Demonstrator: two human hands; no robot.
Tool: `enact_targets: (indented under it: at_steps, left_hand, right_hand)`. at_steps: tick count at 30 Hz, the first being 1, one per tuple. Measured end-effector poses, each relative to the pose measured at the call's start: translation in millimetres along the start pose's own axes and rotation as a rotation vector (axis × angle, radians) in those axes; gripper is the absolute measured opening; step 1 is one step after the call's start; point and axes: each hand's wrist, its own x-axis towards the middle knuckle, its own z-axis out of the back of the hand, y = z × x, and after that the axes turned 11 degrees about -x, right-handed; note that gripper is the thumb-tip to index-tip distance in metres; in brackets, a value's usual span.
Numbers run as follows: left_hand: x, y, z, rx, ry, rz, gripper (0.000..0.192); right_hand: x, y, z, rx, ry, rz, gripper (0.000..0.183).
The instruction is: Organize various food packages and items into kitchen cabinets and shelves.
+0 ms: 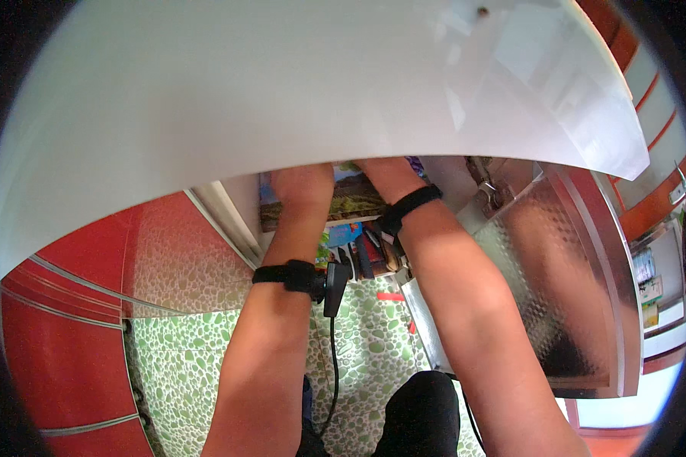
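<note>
Both forearms reach forward under the edge of a glossy white countertop [320, 85]. My left hand [303, 180] shows only its back near the wrist; its fingers are hidden. Only the wrist end of my right hand [377, 171] shows, the rest being covered by the countertop. Between and behind them is a landscape picture [357, 197] of green fields, near both hands. Below it stand a blue packet [343, 234] and several dark-handled items [364, 257] that I cannot identify. Whether either hand holds something is not visible.
Red glossy cabinet fronts [63, 354] curve along the left. A cabinet door with a textured reflective panel [566, 285] stands at the right. The floor [188, 354] has a green pebble pattern. A black cable [334, 365] hangs from the left wrist strap [288, 276]; another strap [414, 205] circles the right wrist.
</note>
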Motion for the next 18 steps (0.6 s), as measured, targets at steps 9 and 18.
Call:
enact_targets:
  at_steps: [9,18]
  left_hand:
    - [1,5,-22,-0.015,-0.063,-0.054,0.075]
    - [-6,2,9,-0.050,0.002,0.074,0.099]
  right_hand:
    - [8,-19,-1,0.118,0.230,-0.104,0.036]
    - [-5,20,80,0.067,0.394,-0.187,0.023]
